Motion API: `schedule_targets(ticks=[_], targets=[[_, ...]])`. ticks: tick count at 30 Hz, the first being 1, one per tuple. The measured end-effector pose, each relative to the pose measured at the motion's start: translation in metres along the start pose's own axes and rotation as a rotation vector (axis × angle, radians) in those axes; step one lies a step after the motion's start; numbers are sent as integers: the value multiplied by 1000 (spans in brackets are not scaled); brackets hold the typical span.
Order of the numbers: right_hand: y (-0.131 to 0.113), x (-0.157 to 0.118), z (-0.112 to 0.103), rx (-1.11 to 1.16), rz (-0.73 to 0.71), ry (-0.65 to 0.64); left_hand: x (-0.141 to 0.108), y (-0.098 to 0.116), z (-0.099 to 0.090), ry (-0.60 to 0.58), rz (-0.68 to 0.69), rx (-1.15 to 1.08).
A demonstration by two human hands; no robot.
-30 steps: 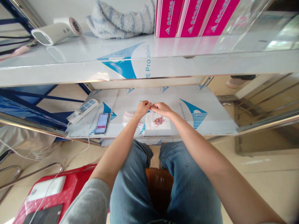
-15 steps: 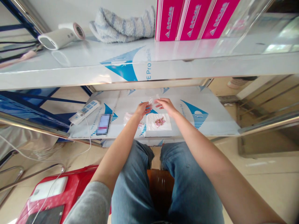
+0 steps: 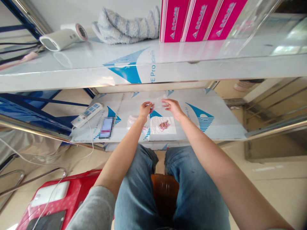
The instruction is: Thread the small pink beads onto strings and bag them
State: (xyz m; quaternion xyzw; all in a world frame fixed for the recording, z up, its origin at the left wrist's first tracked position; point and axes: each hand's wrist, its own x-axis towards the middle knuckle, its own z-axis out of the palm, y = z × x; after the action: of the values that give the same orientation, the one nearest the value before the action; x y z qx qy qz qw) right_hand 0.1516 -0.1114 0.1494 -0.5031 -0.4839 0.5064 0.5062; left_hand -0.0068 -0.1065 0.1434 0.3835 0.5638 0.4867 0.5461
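Between my hands a small clear plastic bag [image 3: 158, 102] is stretched above the lower shelf. My left hand [image 3: 145, 110] pinches its left side, and my right hand [image 3: 172, 107] grips its right side with fingers closed. Whether anything is inside the bag I cannot make out. Just below my hands, pink and brownish beads [image 3: 164, 125] lie heaped on a white sheet or flat bag [image 3: 155, 129]. Next to it, partly behind my left forearm, lies another clear bag [image 3: 131, 120] with pinkish contents.
On the lower shelf [image 3: 227, 124] a phone [image 3: 106, 127] and a white power strip [image 3: 87, 115] lie to the left. The upper shelf's edge [image 3: 192, 71] crosses ahead, bearing a hair dryer [image 3: 62, 36], striped towel [image 3: 129, 27] and pink boxes [image 3: 187, 20]. A red case [image 3: 79, 185] stands lower left.
The clear bag is now spread wider between my hands. My left hand has lifted slightly and its fingers have closed on the bag; my right hand has shifted slightly right.
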Motion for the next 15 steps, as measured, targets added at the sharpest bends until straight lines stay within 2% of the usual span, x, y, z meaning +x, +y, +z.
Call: schedule_targets(ticks=[8, 15], targets=[[-1, -2, 8, 48, 36, -9, -5, 4, 4, -103, 86, -86], [4, 4, 12, 337, 136, -9, -12, 12, 7, -135, 140, -254]])
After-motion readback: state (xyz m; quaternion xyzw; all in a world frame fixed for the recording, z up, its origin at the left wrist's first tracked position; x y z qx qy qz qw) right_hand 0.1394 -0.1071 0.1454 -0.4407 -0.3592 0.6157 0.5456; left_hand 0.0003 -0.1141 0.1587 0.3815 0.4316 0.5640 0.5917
